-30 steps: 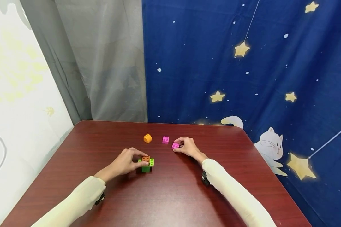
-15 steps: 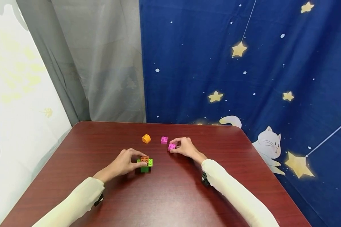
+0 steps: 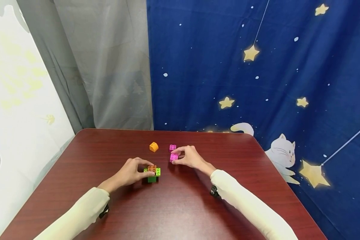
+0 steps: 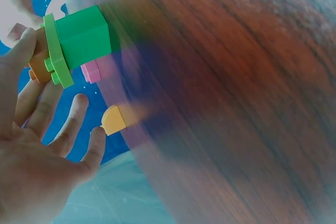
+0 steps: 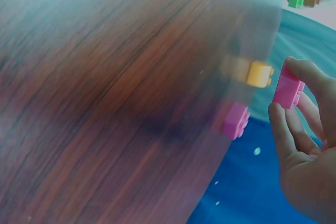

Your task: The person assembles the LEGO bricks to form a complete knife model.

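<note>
My left hand (image 3: 132, 171) pinches the brown brick (image 3: 152, 168) on top of a small stack, thumb on the near side and fingers behind. Under it lie a light green plate-like brick (image 4: 58, 51) and a darker green brick (image 4: 84, 36). Between thumb and fingers, my right hand (image 3: 189, 156) holds a pink brick (image 5: 287, 87), studs up. Just behind that one, a second pink brick (image 3: 172, 147) rests on the table; in the right wrist view it stands apart from the held brick.
A yellow-orange brick with a curved top (image 3: 154, 146) sits on the dark red wooden table (image 3: 180, 206), left of the pink bricks. Behind the table's far edge hang a grey curtain (image 3: 120, 66) and a blue star-patterned curtain (image 3: 198, 66).
My right hand has carried the pink brick leftward, from beside the other pink brick to in front of it. The left hand keeps its grip on the stack in place.
</note>
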The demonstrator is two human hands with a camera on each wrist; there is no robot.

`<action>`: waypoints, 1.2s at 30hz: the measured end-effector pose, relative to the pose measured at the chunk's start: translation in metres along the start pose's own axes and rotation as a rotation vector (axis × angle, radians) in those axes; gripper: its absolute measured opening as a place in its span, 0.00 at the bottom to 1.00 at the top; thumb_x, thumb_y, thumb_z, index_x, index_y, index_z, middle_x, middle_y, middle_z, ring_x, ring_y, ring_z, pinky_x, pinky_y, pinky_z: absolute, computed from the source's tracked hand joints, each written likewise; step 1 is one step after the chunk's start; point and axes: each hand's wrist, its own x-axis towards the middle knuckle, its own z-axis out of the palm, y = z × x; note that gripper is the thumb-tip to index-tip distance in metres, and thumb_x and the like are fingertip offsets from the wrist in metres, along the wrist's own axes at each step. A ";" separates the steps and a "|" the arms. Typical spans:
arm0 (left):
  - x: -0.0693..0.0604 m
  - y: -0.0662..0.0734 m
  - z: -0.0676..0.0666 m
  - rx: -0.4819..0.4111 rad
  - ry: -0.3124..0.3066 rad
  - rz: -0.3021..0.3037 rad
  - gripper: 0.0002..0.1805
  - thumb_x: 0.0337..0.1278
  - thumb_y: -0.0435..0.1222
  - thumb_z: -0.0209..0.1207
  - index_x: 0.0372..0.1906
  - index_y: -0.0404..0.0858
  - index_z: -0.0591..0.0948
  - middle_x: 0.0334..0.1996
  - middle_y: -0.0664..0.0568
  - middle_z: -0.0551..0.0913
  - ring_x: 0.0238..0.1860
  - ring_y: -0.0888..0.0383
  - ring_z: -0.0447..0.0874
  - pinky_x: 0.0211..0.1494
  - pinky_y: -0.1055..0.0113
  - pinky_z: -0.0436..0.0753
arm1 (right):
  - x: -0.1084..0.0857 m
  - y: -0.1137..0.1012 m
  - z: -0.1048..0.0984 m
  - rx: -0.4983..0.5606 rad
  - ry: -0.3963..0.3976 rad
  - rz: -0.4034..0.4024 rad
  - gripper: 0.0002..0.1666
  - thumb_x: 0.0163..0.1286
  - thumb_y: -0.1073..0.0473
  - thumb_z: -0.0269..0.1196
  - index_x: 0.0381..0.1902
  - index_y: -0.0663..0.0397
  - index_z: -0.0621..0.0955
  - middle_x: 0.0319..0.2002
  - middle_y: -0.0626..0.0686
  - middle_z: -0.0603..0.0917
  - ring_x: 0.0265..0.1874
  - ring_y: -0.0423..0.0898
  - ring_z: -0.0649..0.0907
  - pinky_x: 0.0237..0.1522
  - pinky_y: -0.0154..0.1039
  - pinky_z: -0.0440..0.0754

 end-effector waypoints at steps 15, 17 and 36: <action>-0.003 -0.003 -0.001 -0.013 0.000 -0.013 0.19 0.53 0.54 0.76 0.46 0.50 0.91 0.40 0.64 0.90 0.45 0.59 0.82 0.50 0.56 0.81 | -0.004 -0.047 0.013 0.142 -0.073 -0.122 0.22 0.59 0.59 0.80 0.52 0.54 0.89 0.45 0.52 0.90 0.44 0.49 0.91 0.47 0.43 0.87; -0.003 -0.003 -0.001 -0.024 -0.005 -0.018 0.19 0.53 0.54 0.76 0.46 0.50 0.91 0.40 0.64 0.90 0.45 0.59 0.83 0.51 0.56 0.82 | -0.004 -0.051 0.014 0.144 -0.076 -0.136 0.22 0.59 0.59 0.80 0.52 0.54 0.89 0.45 0.51 0.90 0.44 0.47 0.91 0.46 0.39 0.87; -0.001 -0.006 -0.001 -0.061 -0.011 -0.021 0.23 0.50 0.52 0.78 0.46 0.43 0.90 0.42 0.56 0.91 0.48 0.53 0.86 0.54 0.49 0.84 | -0.002 -0.072 0.036 0.182 -0.132 -0.205 0.23 0.59 0.62 0.79 0.53 0.57 0.89 0.47 0.52 0.91 0.42 0.33 0.89 0.45 0.33 0.86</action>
